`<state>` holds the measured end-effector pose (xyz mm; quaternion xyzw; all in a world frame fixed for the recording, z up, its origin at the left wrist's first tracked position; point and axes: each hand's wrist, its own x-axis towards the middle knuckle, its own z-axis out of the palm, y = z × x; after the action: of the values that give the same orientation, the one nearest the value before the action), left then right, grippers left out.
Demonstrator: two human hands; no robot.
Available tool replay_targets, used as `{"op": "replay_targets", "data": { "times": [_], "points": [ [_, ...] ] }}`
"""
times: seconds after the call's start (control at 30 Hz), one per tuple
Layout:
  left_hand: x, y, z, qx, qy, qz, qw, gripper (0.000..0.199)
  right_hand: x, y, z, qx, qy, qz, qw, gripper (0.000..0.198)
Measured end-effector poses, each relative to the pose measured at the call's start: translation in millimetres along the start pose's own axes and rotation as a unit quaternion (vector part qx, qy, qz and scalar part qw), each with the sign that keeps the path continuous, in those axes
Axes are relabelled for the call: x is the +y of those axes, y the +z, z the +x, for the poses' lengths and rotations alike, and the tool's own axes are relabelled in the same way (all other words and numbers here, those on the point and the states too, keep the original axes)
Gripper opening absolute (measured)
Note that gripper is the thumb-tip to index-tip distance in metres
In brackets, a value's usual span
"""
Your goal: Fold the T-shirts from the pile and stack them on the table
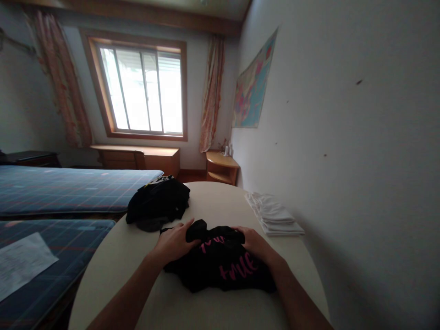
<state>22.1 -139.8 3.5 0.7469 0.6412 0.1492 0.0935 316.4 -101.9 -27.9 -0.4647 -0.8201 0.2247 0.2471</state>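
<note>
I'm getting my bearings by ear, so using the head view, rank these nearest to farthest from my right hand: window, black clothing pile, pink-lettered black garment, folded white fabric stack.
1. Pink-lettered black garment: touching your right hand.
2. Folded white fabric stack: right side of the round table.
3. Black clothing pile: table's left side.
4. Window: far wall, beyond the table.

Left hand (176, 242) and right hand (255, 244) holding a black garment (206, 270) on a round table (220, 199); dark clothes (160, 199), far left; white cloths (275, 215), far right.
</note>
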Motion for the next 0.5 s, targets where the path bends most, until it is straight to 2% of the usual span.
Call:
{"op": "replay_targets", "data": {
  "times": [0.1,0.17,0.23,0.3,0.37,0.43,0.5],
  "points": [
    [-1.9,1.3,1.3,-0.02,0.013,-0.006,1.0,0.048,-6.2,-4.8,-0.5,0.018,-0.006,0.002,1.0,0.033],
    [-1.2,-0.6,3.2,-0.004,-0.002,-0.003,1.0,0.035,-9.3,-8.6,-1.8,0.072,-0.014,-0.007,0.997,0.03],
    [-1.5,-4.5,5.9,0.051,-0.041,-0.001,0.998,0.028,-9.4,-12.9,-3.3,0.159,-0.021,-0.03,0.987,0.031],
    [-3.9,-9.2,8.4,0.132,-0.068,-0.007,0.989,0.023,-6.3,-17.9,-5.1,0.257,-0.015,-0.066,0.964,0.038],
    [-7.6,-13.4,9.7,0.211,-0.05,-0.022,0.976,0.02,-2.0,-23.5,-7.0,0.318,0.005,-0.1,0.943,0.046],
    [-10.5,-16.1,9.5,0.246,-0.007,-0.052,0.968,0.023,1.3,-28.8,-8.9,0.314,0.031,-0.109,0.943,0.05],
    [-11.3,-16.9,8.4,0.218,0.001,-0.092,0.972,0.029,2.2,-32.6,-10.4,0.265,0.05,-0.081,0.96,0.051]
  ]
}}
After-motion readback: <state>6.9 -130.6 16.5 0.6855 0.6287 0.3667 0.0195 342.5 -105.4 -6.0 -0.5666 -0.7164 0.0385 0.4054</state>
